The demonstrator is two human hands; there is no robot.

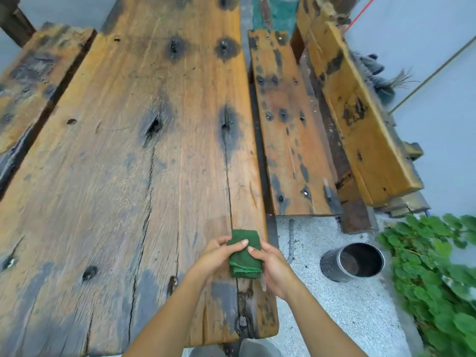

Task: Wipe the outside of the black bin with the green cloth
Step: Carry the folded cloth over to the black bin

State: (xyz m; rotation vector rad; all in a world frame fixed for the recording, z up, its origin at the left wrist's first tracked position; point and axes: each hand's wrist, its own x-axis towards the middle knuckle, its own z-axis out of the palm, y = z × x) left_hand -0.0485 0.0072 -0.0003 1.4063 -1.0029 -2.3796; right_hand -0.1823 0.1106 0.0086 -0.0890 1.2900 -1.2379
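The cloth [243, 253] is folded into a thick pad and held over the table [123, 176], close to the table's right edge and near its front end. The left hand [215, 256] grips the cloth's left side, thumb on top. The right hand [273, 266] grips its right side, thumb also on top. Both forearms reach forward from the bottom of the view and converge on the cloth.

The bin [353, 262] stands on the gravel floor [334, 318] to the right of the table, well apart from both hands, mouth open. Bare floor lies between table and bin. Plants [438, 279] lie close on the bin's right. A bench [291, 130] stands beyond it.
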